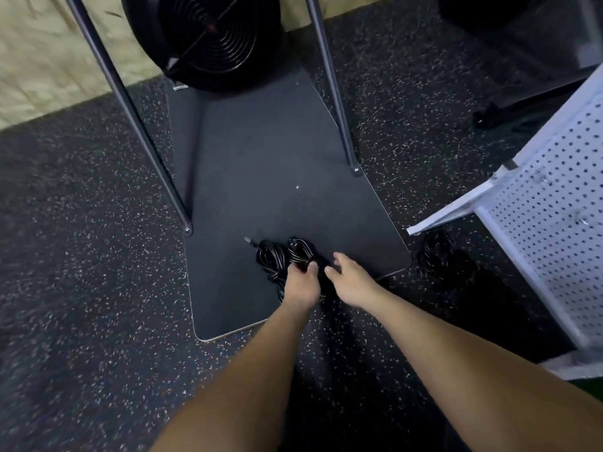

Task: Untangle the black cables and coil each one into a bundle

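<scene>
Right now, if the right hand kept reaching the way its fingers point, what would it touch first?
Most likely the black cables lying on the dark mat. The right hand, fingers relaxed, points forward and slightly left at the pile the left hand already grips. Depth is hard to judge from one view.

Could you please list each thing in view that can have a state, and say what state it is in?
black cables: looped in a heap on the mat, one plug end sticking out
left hand: grips a loop of the cables
right hand: fingers relaxed, at the cables, holding nothing clearly
second cable bundle: coiled, lying on the floor by the white panel
fan: on the floor; whether it runs cannot be told
dark mat: lying flat
</scene>
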`<action>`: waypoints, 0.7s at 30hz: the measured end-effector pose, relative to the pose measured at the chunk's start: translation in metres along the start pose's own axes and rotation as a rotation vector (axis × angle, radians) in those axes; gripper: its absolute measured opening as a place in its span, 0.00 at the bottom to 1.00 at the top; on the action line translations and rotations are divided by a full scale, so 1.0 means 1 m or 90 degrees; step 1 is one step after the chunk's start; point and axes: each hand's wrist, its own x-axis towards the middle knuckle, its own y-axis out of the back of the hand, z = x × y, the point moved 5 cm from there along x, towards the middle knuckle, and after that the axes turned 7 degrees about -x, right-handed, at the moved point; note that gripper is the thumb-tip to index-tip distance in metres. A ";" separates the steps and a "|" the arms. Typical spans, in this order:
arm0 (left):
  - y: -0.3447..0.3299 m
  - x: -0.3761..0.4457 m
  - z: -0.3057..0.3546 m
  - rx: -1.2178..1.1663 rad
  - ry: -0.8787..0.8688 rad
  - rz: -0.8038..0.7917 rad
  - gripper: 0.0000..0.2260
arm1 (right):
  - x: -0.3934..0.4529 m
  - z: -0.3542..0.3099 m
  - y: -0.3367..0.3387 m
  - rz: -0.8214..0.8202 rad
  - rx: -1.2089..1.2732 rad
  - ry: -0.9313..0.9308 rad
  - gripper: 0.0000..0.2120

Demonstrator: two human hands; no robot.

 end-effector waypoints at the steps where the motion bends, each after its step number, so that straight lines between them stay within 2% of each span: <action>1: -0.004 0.005 -0.004 -0.012 0.015 0.006 0.19 | 0.004 0.002 -0.004 -0.004 0.004 -0.001 0.29; 5: -0.021 0.013 -0.021 -0.062 0.055 0.022 0.17 | 0.003 0.018 -0.006 0.033 -0.010 0.015 0.23; 9: -0.040 0.012 -0.025 -0.171 0.077 -0.002 0.22 | -0.022 0.029 0.024 0.116 0.059 0.034 0.23; 12: -0.056 -0.033 0.022 -0.214 0.018 -0.041 0.20 | -0.061 0.029 0.057 0.201 0.100 0.052 0.24; 18: -0.093 -0.145 0.112 -0.199 -0.199 -0.151 0.13 | -0.157 0.025 0.129 0.333 0.189 0.075 0.36; 21: -0.110 -0.198 0.141 -0.196 -0.272 -0.222 0.11 | -0.212 0.018 0.167 0.407 0.202 0.113 0.30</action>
